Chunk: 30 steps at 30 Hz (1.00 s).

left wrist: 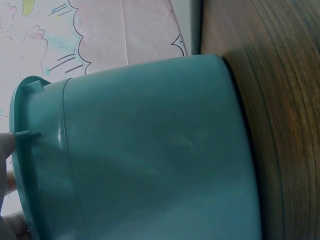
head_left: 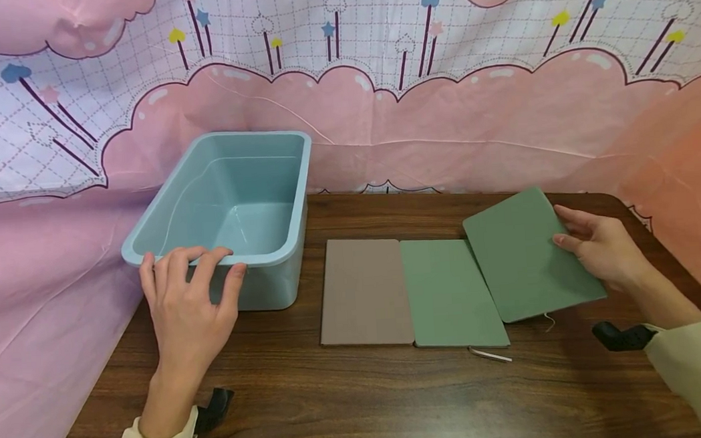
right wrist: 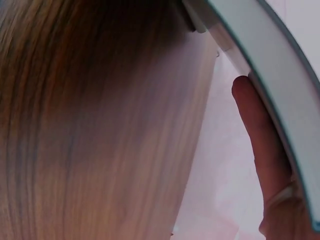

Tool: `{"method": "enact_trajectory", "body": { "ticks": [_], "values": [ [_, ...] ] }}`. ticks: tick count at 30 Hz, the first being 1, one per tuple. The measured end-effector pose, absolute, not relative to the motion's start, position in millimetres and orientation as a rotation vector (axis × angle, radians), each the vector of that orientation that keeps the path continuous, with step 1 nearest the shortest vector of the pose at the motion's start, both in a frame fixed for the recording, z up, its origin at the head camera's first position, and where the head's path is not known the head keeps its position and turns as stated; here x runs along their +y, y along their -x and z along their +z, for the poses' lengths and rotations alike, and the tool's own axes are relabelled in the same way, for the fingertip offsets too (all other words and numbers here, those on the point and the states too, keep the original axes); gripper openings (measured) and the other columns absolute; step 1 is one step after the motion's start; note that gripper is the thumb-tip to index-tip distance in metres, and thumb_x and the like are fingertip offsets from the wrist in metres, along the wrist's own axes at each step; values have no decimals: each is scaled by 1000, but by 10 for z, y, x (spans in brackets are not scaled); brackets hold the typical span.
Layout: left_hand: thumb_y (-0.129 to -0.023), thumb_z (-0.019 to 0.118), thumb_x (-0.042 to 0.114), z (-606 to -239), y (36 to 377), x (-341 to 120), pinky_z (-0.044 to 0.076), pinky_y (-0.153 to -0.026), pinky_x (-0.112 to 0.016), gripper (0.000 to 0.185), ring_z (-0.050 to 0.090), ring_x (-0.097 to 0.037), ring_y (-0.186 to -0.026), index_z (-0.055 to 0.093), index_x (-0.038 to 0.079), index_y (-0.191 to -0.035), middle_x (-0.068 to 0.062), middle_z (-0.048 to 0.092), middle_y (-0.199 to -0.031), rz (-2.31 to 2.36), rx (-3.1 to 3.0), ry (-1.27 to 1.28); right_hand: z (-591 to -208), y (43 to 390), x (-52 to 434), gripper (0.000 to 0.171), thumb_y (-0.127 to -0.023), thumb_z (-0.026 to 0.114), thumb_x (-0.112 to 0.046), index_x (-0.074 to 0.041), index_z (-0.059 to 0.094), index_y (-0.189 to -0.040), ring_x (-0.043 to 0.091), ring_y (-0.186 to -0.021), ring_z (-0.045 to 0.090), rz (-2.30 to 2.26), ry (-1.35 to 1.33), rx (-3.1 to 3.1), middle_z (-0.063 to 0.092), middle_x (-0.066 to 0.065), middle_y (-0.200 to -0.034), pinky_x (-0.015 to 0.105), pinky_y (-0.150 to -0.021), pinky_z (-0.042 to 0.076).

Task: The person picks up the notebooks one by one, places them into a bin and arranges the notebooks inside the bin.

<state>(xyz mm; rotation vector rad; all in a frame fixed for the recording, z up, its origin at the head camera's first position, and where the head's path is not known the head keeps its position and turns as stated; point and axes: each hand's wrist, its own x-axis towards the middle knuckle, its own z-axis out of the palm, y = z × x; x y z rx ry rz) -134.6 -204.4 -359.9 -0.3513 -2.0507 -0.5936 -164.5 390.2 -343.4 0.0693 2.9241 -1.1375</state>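
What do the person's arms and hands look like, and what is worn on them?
Both hands are bare. The left hand and the right hand come out of pale cream long sleeves. A small black device sits at each wrist.

Left hand (head_left: 188,309) fingers curled over, gripping; right hand (head_left: 599,247) pinching, raised.
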Motion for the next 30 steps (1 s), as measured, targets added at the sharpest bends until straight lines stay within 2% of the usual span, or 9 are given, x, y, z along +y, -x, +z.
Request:
{"method": "enact_trajectory", "body": {
  "ticks": [2, 4, 8, 15, 19, 23, 25, 30],
  "values": [
    [-105, 60, 50, -3596, 1347, -2040, 23, -117, -75, 48, 55, -47, -104, 76, 5, -107, -23, 63, -106, -592, -2049, 351, -3387, 1636, 3885, 69, -111, 56, -25, -10, 21, -169, -14, -90, 59, -1141, -85, 2941, 45, 42, -154, 51, -75, 65],
    [-105, 61, 50, -3593, 1346, -2036, 23, -117, -75, 47, 55, -47, -104, 76, 5, -107, -23, 63, -106, -593, -2047, 351, -3337, 1631, 3869, 69, -111, 56, -26, -11, 22, -169, -20, -87, 54, -1143, -95, 2957, 46, 41, -154, 54, -75, 65],
    [-105, 61, 50, -3586, 1343, -2029, 24, -116, -75, 47, 56, -48, -105, 75, 5, -107, -23, 63, -106, -593, -2048, 346, -3219, 1636, 3834, 68, -111, 56, -28, -13, 23, -169, -23, -85, 53, -1134, -93, 2997, 47, 40, -154, 55, -74, 64],
    [-105, 60, 50, -3583, 1330, -2026, 23, -118, -74, 47, 56, -48, -106, 75, 6, -107, -23, 63, -107, -590, -2052, 333, -3002, 1688, 3702, 68, -109, 60, -30, -17, 29, -168, -26, -85, 53, -1141, -60, 3069, 51, 38, -152, 48, -73, 65],
    [-105, 60, 50, -3583, 1327, -2020, 23, -118, -74, 47, 56, -48, -106, 75, 6, -107, -23, 63, -107, -588, -2054, 332, -2915, 1699, 3628, 66, -108, 61, -29, -17, 32, -167, -26, -83, 53, -1149, -29, 3095, 51, 38, -152, 32, -68, 64],
    [-105, 60, 50, -3583, 1326, -2008, 23, -117, -74, 47, 56, -48, -106, 75, 5, -107, -23, 63, -107, -589, -2052, 336, -2858, 1707, 3548, 65, -108, 63, -24, -17, 34, -166, -28, -84, 53, -1169, 4, 3095, 49, 37, -153, 14, -64, 55],
    [-105, 60, 50, -3582, 1326, -2001, 23, -117, -74, 47, 56, -48, -106, 75, 5, -107, -23, 63, -107, -589, -2051, 338, -2830, 1710, 3511, 65, -107, 63, -24, -18, 35, -166, -27, -85, 53, -1158, 10, 3098, 50, 36, -153, 18, -66, 59],
    [-105, 60, 50, -3573, 1330, -1992, 24, -117, -75, 47, 56, -48, -106, 75, 5, -108, -23, 64, -108, -585, -2052, 340, -2739, 1730, 3410, 66, -107, 64, -25, -22, 36, -166, -29, -89, 51, -1128, 54, 3124, 52, 36, -153, 13, -67, 56]
  ]
}}
